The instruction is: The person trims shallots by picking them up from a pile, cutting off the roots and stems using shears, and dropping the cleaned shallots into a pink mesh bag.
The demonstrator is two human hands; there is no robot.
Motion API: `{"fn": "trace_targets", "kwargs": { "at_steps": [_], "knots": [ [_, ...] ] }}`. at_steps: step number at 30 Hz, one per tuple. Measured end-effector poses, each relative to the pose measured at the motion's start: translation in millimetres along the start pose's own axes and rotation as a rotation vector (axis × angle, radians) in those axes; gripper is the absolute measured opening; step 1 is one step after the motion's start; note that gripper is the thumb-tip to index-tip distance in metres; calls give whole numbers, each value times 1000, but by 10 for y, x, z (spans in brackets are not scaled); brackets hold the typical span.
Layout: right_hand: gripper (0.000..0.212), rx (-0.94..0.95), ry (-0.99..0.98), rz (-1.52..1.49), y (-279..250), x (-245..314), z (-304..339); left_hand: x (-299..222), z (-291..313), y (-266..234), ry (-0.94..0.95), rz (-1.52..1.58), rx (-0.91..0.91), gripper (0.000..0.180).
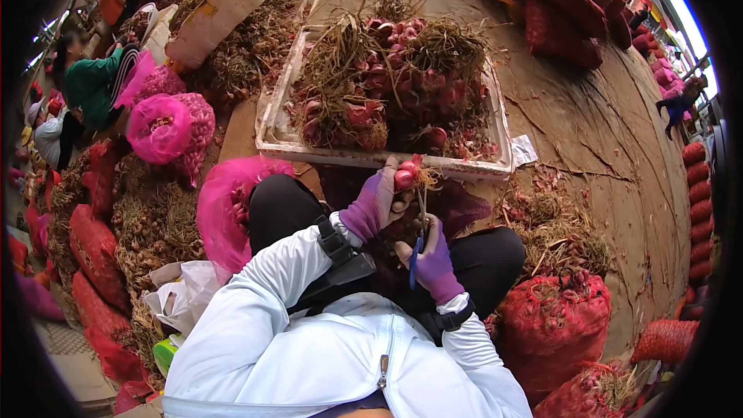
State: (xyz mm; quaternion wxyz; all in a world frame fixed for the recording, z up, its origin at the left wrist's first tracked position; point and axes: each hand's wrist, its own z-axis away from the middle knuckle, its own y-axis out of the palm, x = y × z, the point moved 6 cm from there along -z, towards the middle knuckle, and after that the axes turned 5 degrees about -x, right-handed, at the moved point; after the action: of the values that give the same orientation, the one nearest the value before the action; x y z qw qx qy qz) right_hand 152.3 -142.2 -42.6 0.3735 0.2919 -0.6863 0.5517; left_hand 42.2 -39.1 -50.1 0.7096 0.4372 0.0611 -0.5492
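My left hand (377, 203), in a purple and grey work glove, is closed around a red shallot (404, 179) with pale, stringy roots. In my right hand (435, 259), gloved alike, is a pair of blue-handled scissors (415, 258). Their blades point up toward the roots; whether they touch them I cannot tell. Just beyond my hands lies a shallow white foam tray (364, 156), heaped with bunches of shallots (371, 77) with dry, straw-coloured tops. A loose shallot (435, 137) sits near the tray's front rim.
Left of my knee stands a pink mesh bag (228, 205), with a white plastic bag (186, 294) nearer me. Red net sacks (553, 329) stand at my right, beside dry tops (561, 232). Another person (89, 85) in green sits at the far left. More red sacks (565, 23) are stacked far right.
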Motion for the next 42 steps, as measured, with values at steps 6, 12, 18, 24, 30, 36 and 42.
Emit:
{"fn": "trace_targets", "kwargs": {
  "at_steps": [6, 12, 18, 24, 30, 36, 42],
  "knots": [
    [69, -12, 32, -7, 52, 7, 2, 191, 122, -12, 120, -214, -73, 46],
    [47, 4, 189, 94, -28, -38, 48, 133, 133, 17, 196, -269, -152, 45],
    [34, -115, 240, -315, -14, -440, 53, 172, 105, -38, 212, -507, -79, 38],
    [32, -358, 299, -843, -101, -9, -252, 55, 310, 163, 763, -1035, -45, 37],
    [32, -421, 271, -859, -190, -62, -153, 218, 31, -166, -193, -10, 102, 50],
    [75, -235, -246, 178, -147, 211, 4, 47, 146, 88, -284, 94, 254, 46],
    [82, -244, -218, 254, -52, 55, -60, 90, 219, 100, -323, 89, 201, 37]
  ]
}}
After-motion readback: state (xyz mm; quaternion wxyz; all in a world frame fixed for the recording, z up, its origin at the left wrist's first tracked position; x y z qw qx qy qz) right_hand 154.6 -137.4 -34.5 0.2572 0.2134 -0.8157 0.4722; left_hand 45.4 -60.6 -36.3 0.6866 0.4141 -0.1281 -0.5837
